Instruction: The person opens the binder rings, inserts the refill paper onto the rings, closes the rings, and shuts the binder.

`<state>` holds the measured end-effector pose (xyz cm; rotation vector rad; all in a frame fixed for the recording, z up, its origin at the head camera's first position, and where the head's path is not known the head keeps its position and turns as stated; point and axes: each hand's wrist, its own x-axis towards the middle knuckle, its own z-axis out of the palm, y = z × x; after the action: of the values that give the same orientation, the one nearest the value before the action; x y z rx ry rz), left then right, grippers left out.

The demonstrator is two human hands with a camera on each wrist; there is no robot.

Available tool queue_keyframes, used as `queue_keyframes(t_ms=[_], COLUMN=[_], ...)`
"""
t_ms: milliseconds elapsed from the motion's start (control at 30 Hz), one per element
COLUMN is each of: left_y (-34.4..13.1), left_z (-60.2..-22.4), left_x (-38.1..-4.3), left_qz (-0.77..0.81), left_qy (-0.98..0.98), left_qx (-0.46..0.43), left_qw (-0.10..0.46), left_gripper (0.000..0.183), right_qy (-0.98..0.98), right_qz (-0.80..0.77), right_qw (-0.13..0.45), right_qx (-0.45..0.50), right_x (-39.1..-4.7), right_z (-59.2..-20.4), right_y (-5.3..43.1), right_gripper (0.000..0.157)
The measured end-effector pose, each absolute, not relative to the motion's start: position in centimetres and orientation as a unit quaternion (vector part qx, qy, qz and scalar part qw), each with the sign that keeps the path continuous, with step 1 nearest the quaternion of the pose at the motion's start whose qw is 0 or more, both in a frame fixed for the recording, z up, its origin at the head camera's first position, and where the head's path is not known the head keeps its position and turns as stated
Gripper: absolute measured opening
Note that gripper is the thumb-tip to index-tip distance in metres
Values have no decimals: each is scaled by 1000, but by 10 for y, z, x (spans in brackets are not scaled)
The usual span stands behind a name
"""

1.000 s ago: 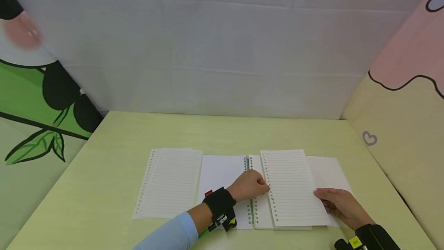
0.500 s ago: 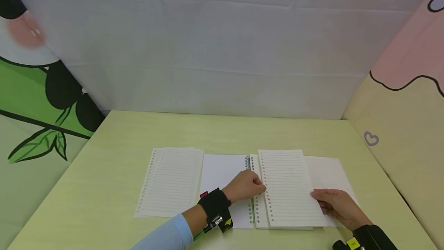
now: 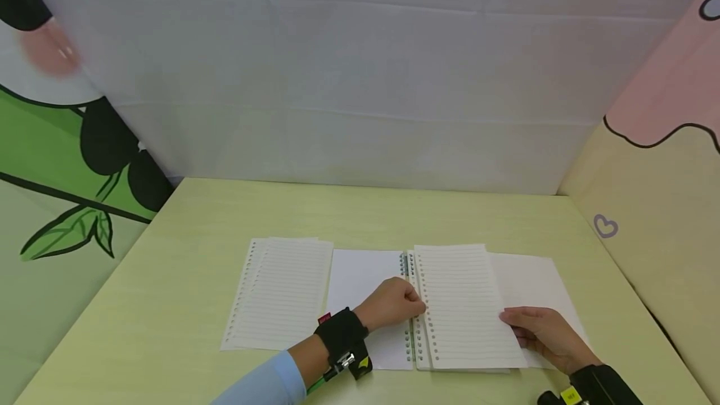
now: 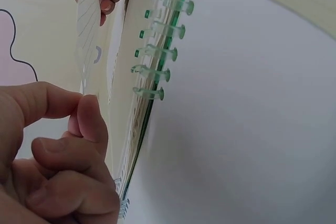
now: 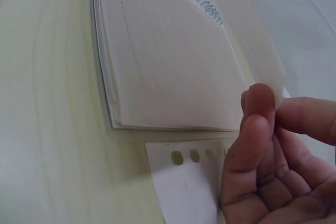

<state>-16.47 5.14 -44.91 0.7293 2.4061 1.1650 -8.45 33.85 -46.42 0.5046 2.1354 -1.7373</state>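
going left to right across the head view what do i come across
painted leaf, loose lined sheets, left hand, lined sheet held in both hands, right hand, purple heart

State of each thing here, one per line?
Left hand: pinching lined sheet by holed edge
Right hand: pinching its opposite edge
Lined sheet: raised, off the rings
Notebook: lying open
Rings: open or closed, unclear
Loose sheets: lying overlapped
Paper at right: partly hidden

A light-blue sleeve (image 3: 264,381), a red-tagged black left wristband (image 3: 339,332) with green cable (image 3: 315,385) and a black right wristband (image 3: 604,386) are being worn.
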Motion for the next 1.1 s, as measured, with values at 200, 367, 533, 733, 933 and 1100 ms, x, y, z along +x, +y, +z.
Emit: queue_keyframes(t_ms=[200, 367, 533, 733, 933, 1100], left_y=[50, 48, 45, 43, 41, 39], left_z=[-448, -446, -448, -448, -448, -448], left_x=[-164, -164, -165, -165, -164, -163], left_qz=[414, 415, 420, 419, 420, 421], left_qy=[857, 857, 854, 855, 857, 858], left_qx=[237, 234, 239, 237, 230, 226], left_qw=[194, 195, 192, 191, 191, 187], left_gripper=[21, 20, 22, 22, 22, 21], right_qy=[754, 751, 748, 752, 748, 744], right_qz=[-609, -613, -618, -610, -615, -621], right_qw=[169, 174, 181, 180, 186, 188], right_qx=[182, 175, 162, 170, 165, 160], right_x=[-85, -86, -86, -87, -88, -88], right_z=[-462, -462, -464, -464, -464, -465], right_y=[333, 333, 333, 330, 327, 326], right_gripper=[48, 43, 39, 45, 44, 43])
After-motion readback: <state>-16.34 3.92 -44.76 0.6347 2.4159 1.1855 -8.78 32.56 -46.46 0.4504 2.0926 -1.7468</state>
